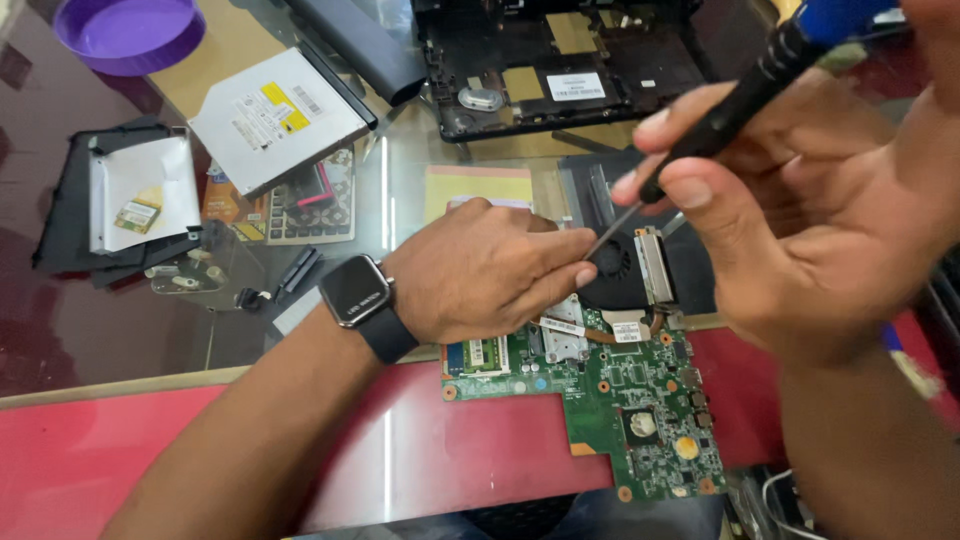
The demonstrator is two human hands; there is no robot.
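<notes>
Motherboard (620, 400) on glass-and-red table (150, 440), left hand (480, 270) pinching it, right hand (800, 210) gripping screwdriver (730, 100)

Even, bright daylight-like illumination. The glass-topped desk (400, 200) shows vertical white glare streaks just left of the green motherboard (620, 390), and a further streak on the red surface below it. Shadows under the hands are soft and faint. The right hand (800, 220) and screwdriver (740, 90), above and right of the motherboard, are blurred, being close to the lens; the motherboard's components remain sharp.
</notes>
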